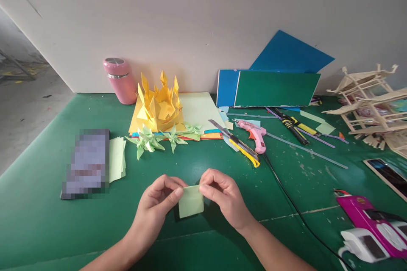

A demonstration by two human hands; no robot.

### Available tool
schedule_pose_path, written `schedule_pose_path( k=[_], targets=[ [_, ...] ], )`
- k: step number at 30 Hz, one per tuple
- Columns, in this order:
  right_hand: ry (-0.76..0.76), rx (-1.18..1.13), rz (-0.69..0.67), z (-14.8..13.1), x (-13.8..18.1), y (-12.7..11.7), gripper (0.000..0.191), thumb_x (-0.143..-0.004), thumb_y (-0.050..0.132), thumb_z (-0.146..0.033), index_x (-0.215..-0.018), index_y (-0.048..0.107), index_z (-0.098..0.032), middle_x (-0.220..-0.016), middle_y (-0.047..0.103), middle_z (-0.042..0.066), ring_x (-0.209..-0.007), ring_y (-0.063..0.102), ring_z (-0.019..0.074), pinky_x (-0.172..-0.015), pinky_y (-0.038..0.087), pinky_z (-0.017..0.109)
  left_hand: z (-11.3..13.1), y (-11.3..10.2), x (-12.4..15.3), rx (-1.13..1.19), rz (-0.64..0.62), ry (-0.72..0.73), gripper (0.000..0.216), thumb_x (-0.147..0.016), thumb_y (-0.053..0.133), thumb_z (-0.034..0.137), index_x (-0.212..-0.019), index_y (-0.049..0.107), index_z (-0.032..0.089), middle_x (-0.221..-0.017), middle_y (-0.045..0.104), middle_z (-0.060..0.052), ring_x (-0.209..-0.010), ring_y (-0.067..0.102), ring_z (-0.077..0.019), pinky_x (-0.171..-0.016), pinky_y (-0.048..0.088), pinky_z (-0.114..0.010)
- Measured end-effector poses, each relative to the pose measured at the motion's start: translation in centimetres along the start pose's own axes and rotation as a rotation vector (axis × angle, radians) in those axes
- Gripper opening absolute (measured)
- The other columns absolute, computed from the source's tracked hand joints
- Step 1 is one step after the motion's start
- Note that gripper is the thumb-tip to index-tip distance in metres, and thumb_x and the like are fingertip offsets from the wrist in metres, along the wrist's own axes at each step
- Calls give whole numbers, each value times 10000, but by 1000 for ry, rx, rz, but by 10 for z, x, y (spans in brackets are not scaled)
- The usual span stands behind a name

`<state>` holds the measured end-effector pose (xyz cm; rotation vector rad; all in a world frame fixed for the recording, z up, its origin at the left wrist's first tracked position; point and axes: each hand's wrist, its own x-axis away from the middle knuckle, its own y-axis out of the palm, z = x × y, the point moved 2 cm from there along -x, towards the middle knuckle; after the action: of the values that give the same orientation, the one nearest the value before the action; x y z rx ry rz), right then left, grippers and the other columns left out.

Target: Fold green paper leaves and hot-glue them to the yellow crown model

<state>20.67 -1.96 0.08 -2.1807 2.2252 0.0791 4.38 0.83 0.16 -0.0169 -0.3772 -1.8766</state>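
A small light-green paper square (191,202) hangs between my two hands, a little above the green table. My left hand (160,201) pinches its upper left corner between thumb and fingers. At the upper right corner, my right hand (224,197) holds the paper the same way. Beyond the hands lie pale green folded paper flowers (149,140). Behind them a yellow folded paper crown (162,108) sits on a stack of coloured paper (200,112). To the left, a pile of light-green paper sheets (117,159) lies partly under a phone-like device with a blurred screen (87,163).
A yellow utility knife (244,150) and a pink glue gun (256,135) lie right of centre; its black cord (295,209) runs to a magenta power strip (372,220). A pink flask (121,80), green board (276,89) and wooden stick model (375,101) stand at the back.
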Motion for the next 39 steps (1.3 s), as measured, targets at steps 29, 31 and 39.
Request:
schedule_pose_path(
  k=[29, 31, 39],
  targets=[
    [195, 111, -148, 9, 4, 13, 190, -792, 615, -305, -729, 464, -210, -577, 559, -51, -525, 511, 99, -531, 402, 215, -4, 0, -4, -123, 192, 175, 254, -727, 687, 412, -677, 562, 196, -712, 590, 15, -622, 527, -113, -544, 440, -194],
    [130, 106, -145, 8, 4, 13, 216, -748, 675, -323, -809, 501, -212, -660, 581, -37, -578, 531, 108, -558, 427, 222, -3, -2, -3, -224, 209, 235, 210, -740, 667, 381, -691, 562, 206, -680, 578, 24, -615, 534, -115, -549, 449, -196],
    [-68, 122, 13, 1, 6, 9, 115, -758, 645, -227, -823, 550, -217, -761, 587, -14, -644, 555, 112, -632, 479, 237, -7, -5, -1, -302, 129, 237, 152, -755, 642, 297, -846, 549, 219, -655, 547, 48, -428, 489, -72, -343, 394, -152]
  ],
)
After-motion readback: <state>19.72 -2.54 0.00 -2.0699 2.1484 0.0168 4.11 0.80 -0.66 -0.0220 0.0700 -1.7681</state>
